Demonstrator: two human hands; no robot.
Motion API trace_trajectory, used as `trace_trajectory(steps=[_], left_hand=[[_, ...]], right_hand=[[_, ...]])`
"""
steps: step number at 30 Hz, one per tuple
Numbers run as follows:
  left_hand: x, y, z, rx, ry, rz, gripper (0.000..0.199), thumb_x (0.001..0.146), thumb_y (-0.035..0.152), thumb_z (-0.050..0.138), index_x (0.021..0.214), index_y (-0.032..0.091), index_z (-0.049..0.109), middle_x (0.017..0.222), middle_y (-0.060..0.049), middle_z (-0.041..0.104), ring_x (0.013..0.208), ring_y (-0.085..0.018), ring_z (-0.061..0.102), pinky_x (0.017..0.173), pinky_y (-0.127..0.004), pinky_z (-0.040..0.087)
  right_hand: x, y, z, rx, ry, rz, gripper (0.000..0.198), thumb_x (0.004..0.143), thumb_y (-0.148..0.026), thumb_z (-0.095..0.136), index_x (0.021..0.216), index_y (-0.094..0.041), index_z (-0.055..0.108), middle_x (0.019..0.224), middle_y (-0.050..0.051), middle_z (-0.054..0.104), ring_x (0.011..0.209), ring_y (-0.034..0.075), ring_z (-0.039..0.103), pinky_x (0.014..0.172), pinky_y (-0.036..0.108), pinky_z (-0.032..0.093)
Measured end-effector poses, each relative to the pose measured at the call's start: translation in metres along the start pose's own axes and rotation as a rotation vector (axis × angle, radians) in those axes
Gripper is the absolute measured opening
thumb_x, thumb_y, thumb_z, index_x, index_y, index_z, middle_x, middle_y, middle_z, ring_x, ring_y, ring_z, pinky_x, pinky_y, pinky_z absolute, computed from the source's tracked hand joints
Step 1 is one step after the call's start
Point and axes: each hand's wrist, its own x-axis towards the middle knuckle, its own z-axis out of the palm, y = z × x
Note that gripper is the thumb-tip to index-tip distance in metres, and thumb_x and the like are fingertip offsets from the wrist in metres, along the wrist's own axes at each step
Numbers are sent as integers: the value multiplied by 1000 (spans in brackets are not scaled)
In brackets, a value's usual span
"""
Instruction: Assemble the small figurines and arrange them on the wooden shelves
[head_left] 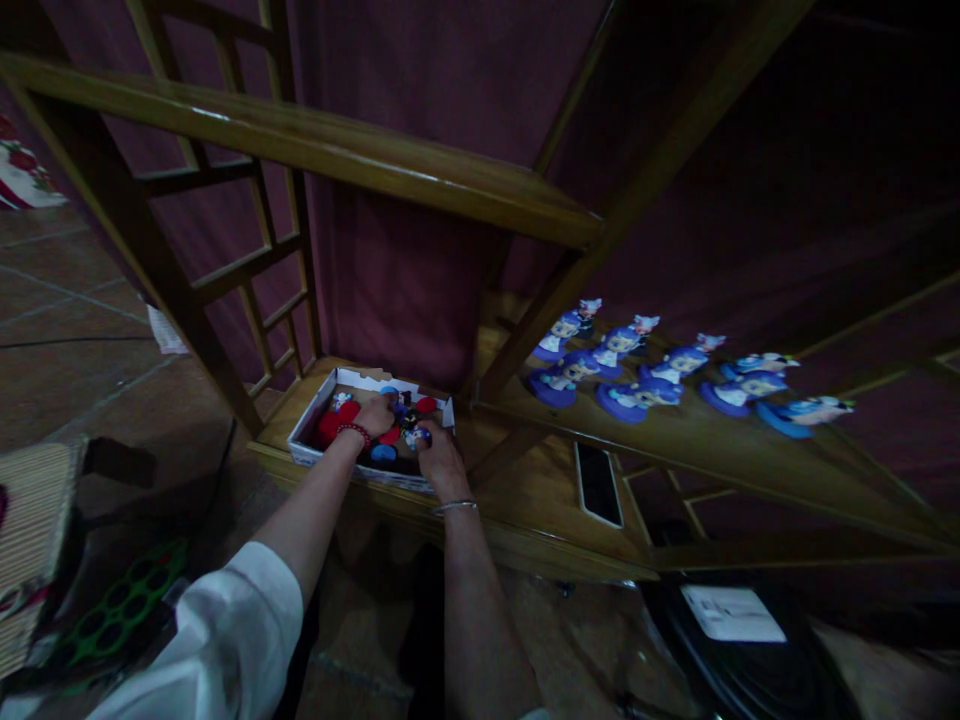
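Note:
Both my hands are inside a shallow white cardboard box [301,452] that holds several small figurines and red and blue round pieces. My left hand [373,416], with a red bead bracelet at the wrist, reaches in among them; its fingers are bent together near the far side, and what they grip is too small to make out. At the right end of the box, my right hand [441,462] has its thumb and fingers closed round a small figurine [417,437] with a dark blue and white body. Red round pieces [330,425] lie left of my left hand, and a blue disc [383,453] lies between the hands.
Several purple-haired figurines [619,345] on round bases stand in rows on the wooden shelf [540,415] to the right. A phone [598,485] lies on the lower board. A wooden crossbar [337,150] spans above the box. A black round seat [720,650] is at lower right.

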Motion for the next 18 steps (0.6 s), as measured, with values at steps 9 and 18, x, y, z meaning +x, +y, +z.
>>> trace_trajectory(steps=[9,18], left_hand=[[-3,-1,4,259,-7,78,35,75,13,40,106,12,55,107,-13,58,99,-19,53,85,-26,38],[-10,6,9,417,-21,162,39,74,15,42,112,14,50,113,-14,54,108,-23,45,91,-37,32]], right_hand=[[-1,1,0,16,14,-24,31,77,-19,44,107,-21,52,105,6,58,96,17,53,82,27,38],[-2,1,0,12,-3,6,32,78,-21,44,109,-21,52,108,6,57,96,16,53,82,25,38]])
